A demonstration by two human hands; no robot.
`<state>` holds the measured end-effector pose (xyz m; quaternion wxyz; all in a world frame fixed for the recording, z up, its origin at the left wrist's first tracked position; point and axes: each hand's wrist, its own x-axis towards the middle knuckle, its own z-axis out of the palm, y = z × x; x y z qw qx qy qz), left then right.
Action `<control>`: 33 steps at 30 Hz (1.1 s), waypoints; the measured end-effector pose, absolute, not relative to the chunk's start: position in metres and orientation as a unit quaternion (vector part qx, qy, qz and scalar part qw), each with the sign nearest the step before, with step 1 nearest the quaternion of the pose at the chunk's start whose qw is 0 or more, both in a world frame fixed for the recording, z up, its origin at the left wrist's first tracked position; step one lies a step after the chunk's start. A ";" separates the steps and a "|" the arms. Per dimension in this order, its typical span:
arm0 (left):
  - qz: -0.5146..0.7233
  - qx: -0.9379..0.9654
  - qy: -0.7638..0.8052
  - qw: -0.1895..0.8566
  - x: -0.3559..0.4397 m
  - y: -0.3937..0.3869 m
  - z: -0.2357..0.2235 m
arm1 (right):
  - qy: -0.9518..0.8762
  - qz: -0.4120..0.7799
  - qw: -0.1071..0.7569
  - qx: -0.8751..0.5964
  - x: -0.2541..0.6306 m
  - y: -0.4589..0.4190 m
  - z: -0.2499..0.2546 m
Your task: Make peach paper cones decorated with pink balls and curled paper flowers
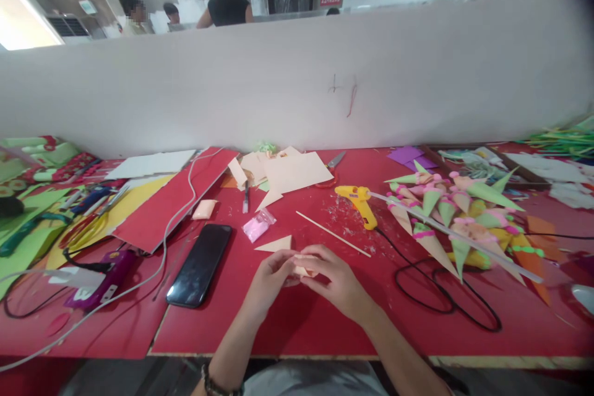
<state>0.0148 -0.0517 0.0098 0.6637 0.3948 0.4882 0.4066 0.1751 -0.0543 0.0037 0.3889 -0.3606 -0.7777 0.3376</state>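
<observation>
Close to the table's front, my left hand [270,278] and my right hand [335,278] meet with fingers closed around a small peach-coloured piece [305,266]. The fingers cover part of it, so whether it is paper or clay I cannot tell. Just beyond my left fingers lies a flat-looking peach paper cone [276,244]. A small bag of pink material [258,225] sits farther back, with a peach packet [205,209] to its left. Beyond my right hand, a thin wooden stick [333,233] lies diagonally on the red tabletop [288,328].
A yellow hot glue gun [358,203] with a long glue stick and black cord lies right, beside a pile of paper cones [445,204]. A phone [199,266], purple power strip [102,278] and white cable are left. Scissors [335,162] and peach sheets [299,171] lie behind.
</observation>
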 end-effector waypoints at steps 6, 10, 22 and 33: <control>0.403 0.398 0.490 0.663 0.015 -0.052 0.006 | -0.763 0.325 0.425 -0.363 0.173 -0.054 0.005; 0.412 0.382 0.476 0.676 0.016 -0.051 0.006 | -0.752 0.330 0.439 -0.365 0.173 -0.054 0.008; 0.376 0.326 0.466 0.732 0.008 -0.052 0.010 | -0.698 0.364 0.482 -0.385 0.176 -0.053 0.006; 0.144 0.854 0.473 0.163 -0.026 -0.002 0.008 | -0.523 0.497 0.540 -0.434 0.179 -0.047 -0.003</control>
